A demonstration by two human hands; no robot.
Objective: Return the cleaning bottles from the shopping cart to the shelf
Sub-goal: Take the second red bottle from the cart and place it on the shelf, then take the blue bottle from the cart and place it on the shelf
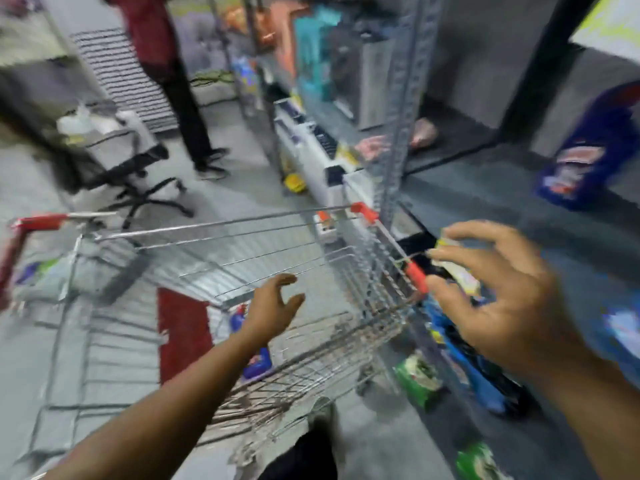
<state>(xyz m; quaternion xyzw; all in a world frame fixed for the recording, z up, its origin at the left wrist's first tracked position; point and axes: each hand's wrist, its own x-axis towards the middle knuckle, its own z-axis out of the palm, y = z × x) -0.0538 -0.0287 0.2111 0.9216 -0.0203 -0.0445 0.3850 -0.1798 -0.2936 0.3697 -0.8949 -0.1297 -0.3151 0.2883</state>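
A blue cleaning bottle [257,365] is seen low in the shopping cart [367,271], lying at about 7 o'clock from the left hand [273,308] and partly hidden under that wrist and forearm; a red cap end seems to show at about 9 o'clock of the wrist, so the long axis is judged to run roughly from 11 to 5 o'clock, though blur leaves this uncertain. The left hand is held spread, fingers and thumb apart, with nothing in it, just above the bottle and clearly the nearer of the two. The right hand [498,299] is also spread and holds nothing, poised over the cart's right rim toward the shelf [485,188], which lies at 2 o'clock from the cart. A second blue bottle [588,157] is already set upright on that shelf, at about 1 o'clock from the right hand. The wire wall and its red corner guard stand between cart bottle and shelf, so a lift over the rim is judged necessary. Blue and green packets [420,377] crowd the lower shelf at 5 o'clock; a standing person [162,64] and an office chair [138,168] are well apart at 11 o'clock.
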